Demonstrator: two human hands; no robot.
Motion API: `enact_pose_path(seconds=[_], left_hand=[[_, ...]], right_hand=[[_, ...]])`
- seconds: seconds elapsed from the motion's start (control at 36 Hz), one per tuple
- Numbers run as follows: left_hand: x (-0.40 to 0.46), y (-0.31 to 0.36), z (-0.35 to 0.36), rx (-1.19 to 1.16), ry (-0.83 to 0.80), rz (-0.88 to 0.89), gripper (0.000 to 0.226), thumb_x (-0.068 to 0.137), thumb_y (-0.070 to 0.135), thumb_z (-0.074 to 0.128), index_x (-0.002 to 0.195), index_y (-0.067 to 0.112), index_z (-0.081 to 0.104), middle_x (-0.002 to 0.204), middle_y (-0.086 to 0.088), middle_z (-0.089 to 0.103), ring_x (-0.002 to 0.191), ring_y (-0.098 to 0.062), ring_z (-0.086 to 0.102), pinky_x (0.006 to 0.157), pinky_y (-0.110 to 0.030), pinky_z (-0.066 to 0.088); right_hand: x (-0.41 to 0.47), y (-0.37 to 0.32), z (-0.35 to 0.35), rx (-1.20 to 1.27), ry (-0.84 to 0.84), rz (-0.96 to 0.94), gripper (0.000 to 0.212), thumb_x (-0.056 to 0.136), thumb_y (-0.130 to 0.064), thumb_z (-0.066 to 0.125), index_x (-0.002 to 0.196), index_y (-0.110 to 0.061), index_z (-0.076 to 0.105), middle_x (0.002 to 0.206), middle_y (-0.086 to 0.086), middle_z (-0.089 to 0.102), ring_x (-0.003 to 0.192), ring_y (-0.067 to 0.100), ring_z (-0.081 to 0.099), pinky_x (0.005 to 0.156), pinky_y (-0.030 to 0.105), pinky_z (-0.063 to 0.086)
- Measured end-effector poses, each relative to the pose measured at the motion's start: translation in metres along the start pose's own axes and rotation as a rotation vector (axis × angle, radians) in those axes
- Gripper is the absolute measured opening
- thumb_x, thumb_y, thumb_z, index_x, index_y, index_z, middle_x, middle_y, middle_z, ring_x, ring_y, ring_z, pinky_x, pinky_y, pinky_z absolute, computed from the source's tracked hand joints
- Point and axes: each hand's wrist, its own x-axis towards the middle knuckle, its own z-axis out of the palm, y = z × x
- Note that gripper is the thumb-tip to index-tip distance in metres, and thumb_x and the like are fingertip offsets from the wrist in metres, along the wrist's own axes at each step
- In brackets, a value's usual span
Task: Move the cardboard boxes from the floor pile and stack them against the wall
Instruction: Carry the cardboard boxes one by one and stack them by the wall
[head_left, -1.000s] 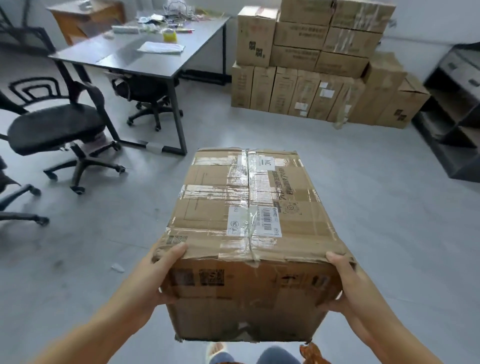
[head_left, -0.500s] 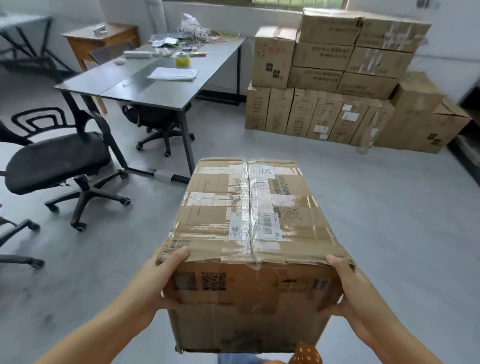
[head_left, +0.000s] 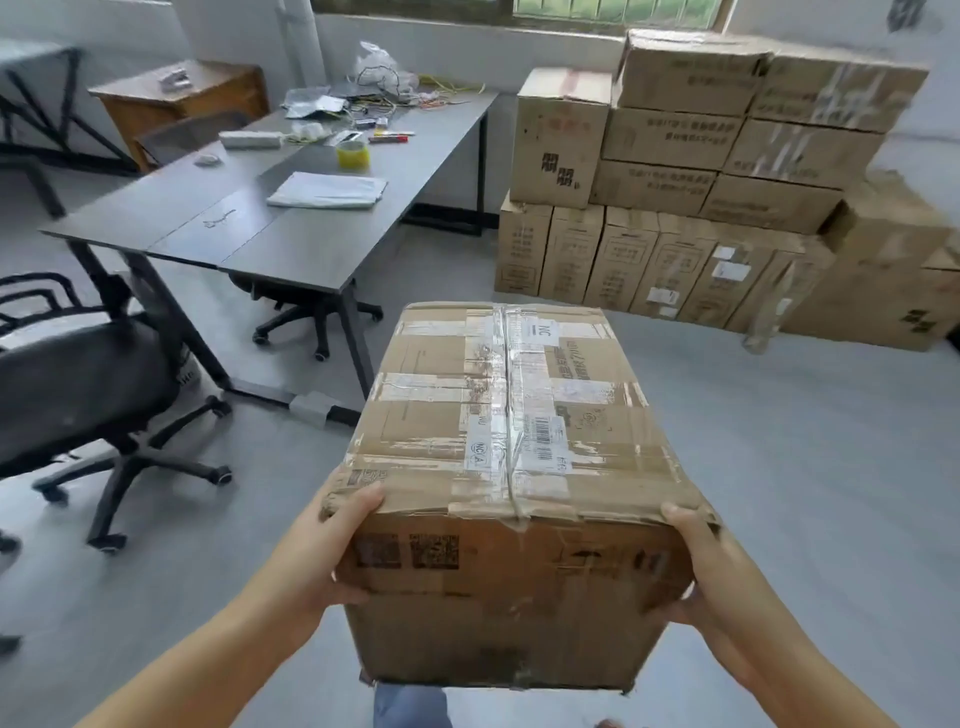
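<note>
A taped brown cardboard box (head_left: 514, 447) with white labels and a barcode is carried in front of me, off the floor. My left hand (head_left: 332, 551) grips its near left corner, thumb on the top edge. My right hand (head_left: 701, 566) grips the near right corner the same way. Ahead at the back right, a stack of cardboard boxes (head_left: 691, 171) stands against the wall under a window, with a row of upright boxes (head_left: 628, 265) at its base.
A grey desk (head_left: 291, 228) with papers, tape and cables stands at the left, one office chair (head_left: 67, 400) beside it and another (head_left: 311, 312) under it. A wooden cabinet (head_left: 182, 104) sits at the back left. Grey floor (head_left: 779, 441) lies between me and the stack.
The view has moved forward and tilted up; the stack and desk appear closer and larger. Both hands keep the same hold on the box.
</note>
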Motion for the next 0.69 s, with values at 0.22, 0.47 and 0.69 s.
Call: enact_pose_path(seconds=[0.22,0.47,0.69], left_hand=[[0.138,0.075,0.02,0.067,-0.068,0.023,0.026,0.095,0.034,0.053,0.117,0.046,0.055,0.104,0.022,0.066,0.097,-0.004,0.058,0.075,-0.046,0.055],[0.284,0.196,0.046,0.092,-0.174,0.085,0.018,0.094,0.034,0.053,0.11,0.043,0.057,0.09,0.017,0.073,0.085,-0.006,0.066,0.065,-0.04,0.052],[0.398,0.276,0.082,0.06,-0.215,0.122,0.027,0.091,0.036,0.058,0.118,0.039,0.058,0.104,0.014,0.07,0.094,-0.007,0.065,0.074,-0.048,0.054]], right_hand=[[0.114,-0.055,0.041,0.034,0.066,-0.018,0.022,0.097,-0.032,0.044,0.11,-0.042,0.06,0.107,-0.009,0.066,0.1,0.018,0.06,0.075,0.056,0.054],[0.241,-0.146,0.089,0.079,0.138,-0.095,0.025,0.098,-0.031,0.042,0.116,-0.035,0.059,0.11,-0.003,0.065,0.103,0.022,0.061,0.067,0.048,0.054],[0.351,-0.216,0.107,0.135,0.195,-0.118,0.021,0.098,-0.029,0.045,0.111,-0.031,0.061,0.101,0.002,0.066,0.091,0.021,0.061,0.068,0.049,0.051]])
